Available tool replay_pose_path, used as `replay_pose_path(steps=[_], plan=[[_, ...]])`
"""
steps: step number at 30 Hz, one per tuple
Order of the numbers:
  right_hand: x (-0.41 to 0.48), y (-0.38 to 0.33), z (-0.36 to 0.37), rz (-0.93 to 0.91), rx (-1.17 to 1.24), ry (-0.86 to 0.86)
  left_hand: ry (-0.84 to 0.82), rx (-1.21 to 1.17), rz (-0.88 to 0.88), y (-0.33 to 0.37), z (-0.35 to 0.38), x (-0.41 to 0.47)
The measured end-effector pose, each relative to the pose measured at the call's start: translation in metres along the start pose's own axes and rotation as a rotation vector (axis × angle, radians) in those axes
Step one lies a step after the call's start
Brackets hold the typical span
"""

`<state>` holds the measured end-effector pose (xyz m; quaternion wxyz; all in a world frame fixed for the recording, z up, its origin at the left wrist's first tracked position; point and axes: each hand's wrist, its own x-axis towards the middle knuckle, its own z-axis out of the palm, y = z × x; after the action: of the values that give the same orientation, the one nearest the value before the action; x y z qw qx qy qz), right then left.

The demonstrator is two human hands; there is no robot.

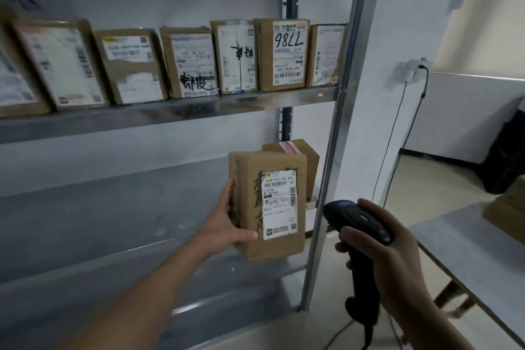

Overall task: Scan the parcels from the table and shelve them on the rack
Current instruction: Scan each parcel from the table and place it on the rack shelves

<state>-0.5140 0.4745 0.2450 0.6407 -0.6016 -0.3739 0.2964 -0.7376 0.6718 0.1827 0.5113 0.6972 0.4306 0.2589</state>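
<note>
My left hand (227, 221) grips a brown cardboard parcel (250, 247) by its left side and bottom edge, holding it upright over the middle shelf (113, 213) of the metal rack, white label facing me. Behind it another brown parcel (308, 162) stands at the shelf's right end. My right hand (380, 250) grips a black handheld scanner (355, 219), its head just right of the held parcel. Several labelled parcels, among them a parcel marked 7786 (281, 54), stand in a row on the upper shelf (170, 113).
The rack's right upright post (338, 122) stands between the parcel and the scanner. A grey table (468, 244) sits at the right with a brown box (508, 207) on it. A black cable (397, 128) hangs down the white wall. A dark bag (505, 150) lies on the floor.
</note>
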Motion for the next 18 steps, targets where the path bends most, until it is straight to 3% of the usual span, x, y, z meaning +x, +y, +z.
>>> replay_pose_path(steps=[11, 18], plan=[[0.015, 0.008, 0.013, 0.026, 0.023, -0.085, 0.185, 0.02, -0.073, -0.031, -0.039, 0.007], [0.042, 0.015, 0.045, 0.057, 0.005, -0.022, 0.152, 0.017, -0.078, -0.057, -0.068, 0.06]])
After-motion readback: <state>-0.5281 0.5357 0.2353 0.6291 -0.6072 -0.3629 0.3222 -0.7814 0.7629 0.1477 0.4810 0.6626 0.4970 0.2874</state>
